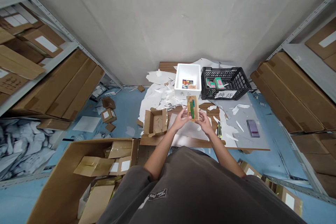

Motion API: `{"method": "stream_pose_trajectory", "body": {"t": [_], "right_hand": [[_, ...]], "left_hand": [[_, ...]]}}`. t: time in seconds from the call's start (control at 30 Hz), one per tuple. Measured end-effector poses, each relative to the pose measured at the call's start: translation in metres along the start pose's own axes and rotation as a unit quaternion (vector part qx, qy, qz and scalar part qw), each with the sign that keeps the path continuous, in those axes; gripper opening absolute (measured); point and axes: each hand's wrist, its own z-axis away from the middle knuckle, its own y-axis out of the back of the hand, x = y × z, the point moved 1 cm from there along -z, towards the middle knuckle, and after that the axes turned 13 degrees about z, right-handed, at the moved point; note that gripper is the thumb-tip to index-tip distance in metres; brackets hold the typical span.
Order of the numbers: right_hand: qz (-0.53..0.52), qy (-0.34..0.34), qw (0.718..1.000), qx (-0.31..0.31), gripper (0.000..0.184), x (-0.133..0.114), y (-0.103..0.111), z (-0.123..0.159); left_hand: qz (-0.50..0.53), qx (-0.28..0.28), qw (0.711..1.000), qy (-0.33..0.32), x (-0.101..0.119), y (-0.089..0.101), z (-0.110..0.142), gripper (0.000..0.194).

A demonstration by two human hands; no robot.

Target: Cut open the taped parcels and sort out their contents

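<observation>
A small tan box (193,108) with a green, blue and red design is held up over the table, tilted towards me. My left hand (181,119) grips its left edge, and my right hand (204,122) has its right edge. On the table to the left lies an open cardboard box (155,121), with nothing seen inside but its brown bottom. Just beyond the held box stands a white foam box (188,71) containing colourful packs. Right of my right hand lies a yellow and black utility knife (219,130).
A black plastic crate (226,92) with green packs stands at the back right. Torn white paper (154,92) litters the wooden table (149,140). A large carton (68,154) of smaller boxes is at lower left. Loaded shelves (65,50) flank both sides.
</observation>
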Motion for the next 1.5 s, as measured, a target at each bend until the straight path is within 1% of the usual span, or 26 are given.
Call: {"method": "stream_pose_trajectory", "body": {"t": [0.07,0.13,0.2,0.27,0.33,0.37,0.43,0.5,0.53,0.63,0.7,0.73,0.8,0.83,0.9,0.93,0.97,1.0,1.07,1.1,1.13,1.2,1.27,1.3,1.4,1.5], "right_hand": [[0.039,0.036,0.998,-0.036,0.069,-0.003,-0.011,0.001],[0.066,0.052,0.994,-0.070,0.070,-0.004,-0.016,0.002],[0.079,0.050,0.994,-0.062,0.070,-0.004,-0.013,0.000],[0.082,0.025,0.996,-0.002,0.074,-0.003,-0.005,-0.005],[0.065,-0.021,0.996,0.048,0.080,-0.002,0.003,-0.010],[0.046,-0.047,0.997,0.046,0.081,-0.001,0.005,-0.012],[-0.003,-0.085,0.996,0.003,0.078,0.000,0.005,-0.015],[-0.035,-0.096,0.994,-0.030,0.070,-0.002,0.002,-0.015],[-0.043,-0.094,0.994,-0.031,0.067,-0.003,0.001,-0.014],[-0.040,-0.067,0.997,-0.012,0.060,-0.009,-0.003,-0.013],[-0.016,-0.034,0.999,-0.002,0.057,-0.014,-0.008,-0.013],[0.003,-0.014,1.000,-0.002,0.056,-0.016,-0.013,-0.013],[0.044,0.029,0.998,-0.023,0.058,-0.017,-0.026,-0.013],[0.065,0.049,0.996,-0.043,0.062,-0.017,-0.033,-0.013],[0.106,0.082,0.987,-0.086,0.073,-0.014,-0.047,-0.012],[0.124,0.092,0.984,-0.092,0.074,-0.011,-0.051,-0.012],[0.140,0.095,0.982,-0.078,0.073,-0.009,-0.053,-0.013],[0.152,0.089,0.983,-0.044,0.071,-0.006,-0.053,-0.014],[0.151,0.053,0.986,0.055,0.070,-0.002,-0.048,-0.019],[0.133,0.026,0.987,0.090,0.073,0.000,-0.045,-0.022],[0.107,-0.001,0.989,0.099,0.077,0.001,-0.043,-0.024],[0.043,-0.051,0.996,0.055,0.076,0.001,-0.042,-0.028],[-0.006,-0.085,0.996,0.004,0.069,-0.001,-0.046,-0.030],[-0.020,-0.094,0.995,-0.002,0.065,-0.003,-0.049,-0.031],[-0.040,-0.090,0.995,0.029,0.060,-0.011,-0.058,-0.031],[-0.054,-0.089,0.993,0.059,0.058,-0.017,-0.059,-0.035]], "left_hand": [[0.021,-0.037,0.999,-0.018,0.000,-0.014,0.002,0.098],[0.035,-0.033,0.998,-0.041,0.003,-0.016,0.002,0.099],[0.042,-0.021,0.998,-0.043,0.010,-0.004,0.001,0.096],[0.058,-0.027,0.998,-0.015,0.016,0.015,0.001,0.095],[0.082,-0.042,0.995,0.029,0.018,0.034,0.003,0.097],[0.095,-0.049,0.993,0.047,0.018,0.041,0.004,0.099],[0.113,-0.057,0.989,0.070,0.016,0.052,0.006,0.102],[0.119,-0.058,0.988,0.078,0.013,0.057,0.006,0.101],[0.116,-0.054,0.989,0.076,0.012,0.058,0.005,0.099],[0.061,0.005,0.998,0.029,0.013,0.055,0.001,0.085],[0.013,0.036,0.999,-0.008,0.014,0.045,-0.001,0.076],[-0.001,0.028,0.999,-0.019,0.015,0.038,-0.001,0.075],[-0.002,-0.021,0.999,-0.029,0.015,0.023,-0.002,0.080],[0.006,-0.043,0.999,-0.033,0.015,0.017,-0.002,0.084],[0.025,-0.051,0.997,-0.043,0.017,0.012,-0.004,0.088],[0.038,-0.043,0.997,-0.043,0.018,0.015,-0.005,0.088],[0.056,-0.036,0.997,-0.036,0.019,0.021,-0.005,0.088],[0.078,-0.033,0.996,-0.024,0.021,0.029,-0.006,0.090],[0.130,-0.036,0.991,0.008,0.023,0.049,-0.005,0.096],[0.153,-0.041,0.987,0.022,0.024,0.059,-0.004,0.098],[0.170,-0.045,0.984,0.034,0.026,0.069,-0.003,0.100],[0.187,-0.052,0.980,0.049,0.027,0.085,-0.003,0.102],[0.191,-0.062,0.978,0.063,0.029,0.095,-0.005,0.101],[0.192,-0.069,0.977,0.070,0.030,0.098,-0.008,0.101],[0.184,-0.085,0.974,0.098,0.034,0.104,-0.019,0.104],[0.162,-0.104,0.974,0.122,0.039,0.106,-0.034,0.109]]}}
